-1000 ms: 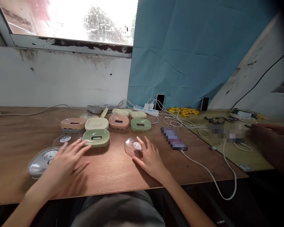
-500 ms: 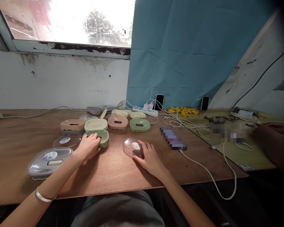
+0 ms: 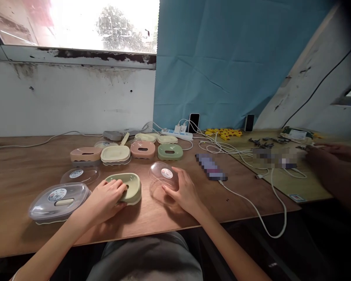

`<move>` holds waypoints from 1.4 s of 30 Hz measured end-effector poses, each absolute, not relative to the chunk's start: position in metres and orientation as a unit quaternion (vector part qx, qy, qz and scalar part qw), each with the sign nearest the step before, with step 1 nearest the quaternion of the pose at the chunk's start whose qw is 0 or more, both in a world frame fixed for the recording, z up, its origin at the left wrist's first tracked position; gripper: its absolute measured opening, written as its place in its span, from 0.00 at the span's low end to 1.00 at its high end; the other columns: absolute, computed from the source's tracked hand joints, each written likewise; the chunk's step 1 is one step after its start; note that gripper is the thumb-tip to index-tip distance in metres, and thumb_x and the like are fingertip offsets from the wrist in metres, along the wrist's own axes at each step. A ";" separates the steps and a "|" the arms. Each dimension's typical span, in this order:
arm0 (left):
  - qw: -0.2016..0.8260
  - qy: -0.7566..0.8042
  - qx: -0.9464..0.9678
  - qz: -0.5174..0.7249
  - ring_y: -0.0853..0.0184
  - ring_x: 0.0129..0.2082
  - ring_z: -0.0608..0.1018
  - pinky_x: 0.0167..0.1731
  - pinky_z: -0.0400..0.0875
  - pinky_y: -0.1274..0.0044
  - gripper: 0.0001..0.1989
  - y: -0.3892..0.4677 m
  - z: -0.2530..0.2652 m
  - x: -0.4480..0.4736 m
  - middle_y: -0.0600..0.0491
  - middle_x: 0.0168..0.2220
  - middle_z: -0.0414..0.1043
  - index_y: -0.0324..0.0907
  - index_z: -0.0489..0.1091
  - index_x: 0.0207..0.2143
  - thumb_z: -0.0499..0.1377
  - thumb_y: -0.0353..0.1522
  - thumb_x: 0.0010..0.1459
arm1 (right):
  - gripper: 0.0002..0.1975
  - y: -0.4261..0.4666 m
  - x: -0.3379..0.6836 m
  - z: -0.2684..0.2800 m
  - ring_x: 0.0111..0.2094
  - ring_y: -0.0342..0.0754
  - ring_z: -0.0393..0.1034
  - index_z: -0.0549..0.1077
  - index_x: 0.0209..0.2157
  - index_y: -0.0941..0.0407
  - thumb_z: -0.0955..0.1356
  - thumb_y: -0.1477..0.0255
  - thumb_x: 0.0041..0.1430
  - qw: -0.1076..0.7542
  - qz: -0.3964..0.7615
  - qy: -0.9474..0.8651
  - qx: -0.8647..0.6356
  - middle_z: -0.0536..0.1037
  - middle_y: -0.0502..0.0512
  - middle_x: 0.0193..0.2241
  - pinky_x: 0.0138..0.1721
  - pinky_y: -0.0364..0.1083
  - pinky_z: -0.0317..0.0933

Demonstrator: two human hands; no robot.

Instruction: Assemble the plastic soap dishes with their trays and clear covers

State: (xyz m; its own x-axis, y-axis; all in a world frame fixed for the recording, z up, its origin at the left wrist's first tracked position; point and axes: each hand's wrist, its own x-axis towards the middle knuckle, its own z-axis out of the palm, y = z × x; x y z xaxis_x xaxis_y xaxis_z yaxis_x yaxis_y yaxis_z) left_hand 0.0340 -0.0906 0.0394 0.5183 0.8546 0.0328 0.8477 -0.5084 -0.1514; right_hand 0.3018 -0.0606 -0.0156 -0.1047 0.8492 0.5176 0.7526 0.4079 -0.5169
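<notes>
My left hand (image 3: 112, 195) is closed on the green soap box (image 3: 133, 186), thumb on the near side and fingers over the rim by its slot. To the right, my right hand (image 3: 183, 191) grips the edge of a clear domed lid (image 3: 159, 175) with a round sticker, tilted just above the table. Left of my left hand sits a soap box under a clear lid (image 3: 60, 199), and behind it another clear lid (image 3: 83, 175) lies on the wood. Behind the green box stand a cream soap box (image 3: 115, 154), a pink one (image 3: 143, 149) and a second green one (image 3: 170, 152).
Another pink box (image 3: 85, 155) stands at the back left. A phone (image 3: 211, 167) with a white cable lies on the right. A power strip (image 3: 177, 134) with chargers is by the wall. At far right, another person's hands (image 3: 330, 160) are over the adjoining table (image 3: 312, 183).
My left hand has brought the green soap box toward me, away from the cream one. My right hand has raised and tilted the clear lid.
</notes>
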 end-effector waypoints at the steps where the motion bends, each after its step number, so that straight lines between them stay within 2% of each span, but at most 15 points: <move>1: 0.066 -0.485 -0.872 0.019 0.59 0.38 0.76 0.38 0.63 0.69 0.08 -0.094 0.040 0.035 0.49 0.39 0.73 0.42 0.68 0.38 0.58 0.33 0.56 | 0.28 -0.061 0.302 -0.015 0.50 0.58 0.63 0.62 0.52 0.57 0.71 0.66 0.49 0.399 0.060 -0.739 -0.540 0.68 0.62 0.49 0.51 0.58 0.60; 9: 0.021 -0.467 -0.884 -0.022 0.57 0.41 0.72 0.38 0.63 0.71 0.13 -0.097 0.040 0.040 0.50 0.41 0.71 0.45 0.69 0.38 0.64 0.37 0.48 | 0.28 -0.063 0.302 -0.014 0.50 0.58 0.65 0.61 0.51 0.55 0.71 0.65 0.50 0.426 0.067 -0.737 -0.521 0.69 0.61 0.49 0.49 0.57 0.62; 12: 0.021 -0.478 -0.877 -0.049 0.54 0.47 0.69 0.42 0.64 0.68 0.26 -0.095 0.036 0.036 0.46 0.49 0.67 0.44 0.65 0.47 0.65 0.40 0.46 | 0.29 -0.064 0.301 -0.014 0.51 0.58 0.63 0.61 0.52 0.54 0.71 0.64 0.50 0.439 0.070 -0.740 -0.504 0.68 0.61 0.50 0.51 0.57 0.61; 15: 0.002 -0.472 -0.877 -0.089 0.50 0.56 0.61 0.51 0.60 0.62 0.38 -0.093 0.029 0.026 0.45 0.59 0.57 0.47 0.55 0.59 0.63 0.45 0.48 | 0.29 -0.065 0.301 -0.014 0.53 0.57 0.62 0.60 0.53 0.54 0.71 0.64 0.51 0.447 0.077 -0.748 -0.484 0.66 0.60 0.52 0.53 0.57 0.59; 18: -0.042 -0.475 -0.872 -0.113 0.49 0.58 0.59 0.50 0.61 0.59 0.37 -0.092 0.021 0.018 0.45 0.61 0.54 0.52 0.51 0.61 0.61 0.45 0.52 | 0.30 -0.066 0.301 -0.014 0.55 0.56 0.60 0.59 0.53 0.54 0.72 0.65 0.51 0.452 0.088 -0.754 -0.469 0.65 0.60 0.53 0.55 0.56 0.58; 21: -0.071 -0.485 -0.863 -0.121 0.50 0.56 0.61 0.47 0.65 0.60 0.37 -0.092 0.013 0.020 0.44 0.60 0.55 0.51 0.50 0.62 0.61 0.43 0.52 | 0.30 -0.068 0.300 -0.012 0.56 0.56 0.60 0.59 0.53 0.54 0.72 0.65 0.51 0.453 0.102 -0.757 -0.460 0.65 0.60 0.54 0.56 0.56 0.57; 27: -0.069 -0.478 -0.862 -0.156 0.51 0.53 0.62 0.49 0.64 0.59 0.36 -0.090 0.004 0.030 0.45 0.60 0.54 0.50 0.51 0.61 0.61 0.44 0.53 | 0.31 -0.070 0.296 -0.012 0.57 0.57 0.58 0.59 0.54 0.54 0.72 0.65 0.50 0.456 0.123 -0.769 -0.431 0.63 0.62 0.55 0.57 0.56 0.55; 31: -0.118 -0.473 -0.857 -0.168 0.50 0.60 0.57 0.54 0.60 0.60 0.44 -0.092 0.006 0.024 0.45 0.63 0.46 0.50 0.43 0.64 0.63 0.40 0.50 | 0.31 -0.070 0.295 -0.013 0.57 0.57 0.58 0.59 0.54 0.54 0.72 0.65 0.50 0.457 0.119 -0.773 -0.424 0.63 0.62 0.55 0.56 0.56 0.56; 34: -0.183 -0.476 -0.843 -0.168 0.51 0.62 0.56 0.55 0.62 0.62 0.50 -0.098 0.010 0.015 0.46 0.64 0.42 0.52 0.35 0.65 0.64 0.36 0.48 | 0.31 -0.070 0.295 -0.013 0.57 0.57 0.58 0.59 0.54 0.54 0.72 0.65 0.50 0.462 0.116 -0.773 -0.419 0.63 0.62 0.55 0.56 0.57 0.56; 38: -0.258 -0.481 -0.817 -0.189 0.55 0.60 0.61 0.56 0.61 0.64 0.48 -0.102 0.011 0.007 0.49 0.64 0.47 0.54 0.33 0.65 0.62 0.32 0.51 | 0.31 -0.070 0.294 -0.013 0.57 0.57 0.58 0.59 0.54 0.54 0.72 0.64 0.51 0.459 0.118 -0.779 -0.411 0.63 0.62 0.55 0.56 0.57 0.56; 42: -0.256 -0.484 -0.812 -0.202 0.56 0.60 0.61 0.57 0.59 0.64 0.44 -0.100 0.005 0.005 0.49 0.63 0.51 0.53 0.35 0.64 0.60 0.36 0.54 | 0.31 -0.072 0.294 -0.013 0.57 0.57 0.58 0.59 0.54 0.54 0.72 0.64 0.51 0.448 0.126 -0.782 -0.415 0.62 0.62 0.55 0.56 0.57 0.57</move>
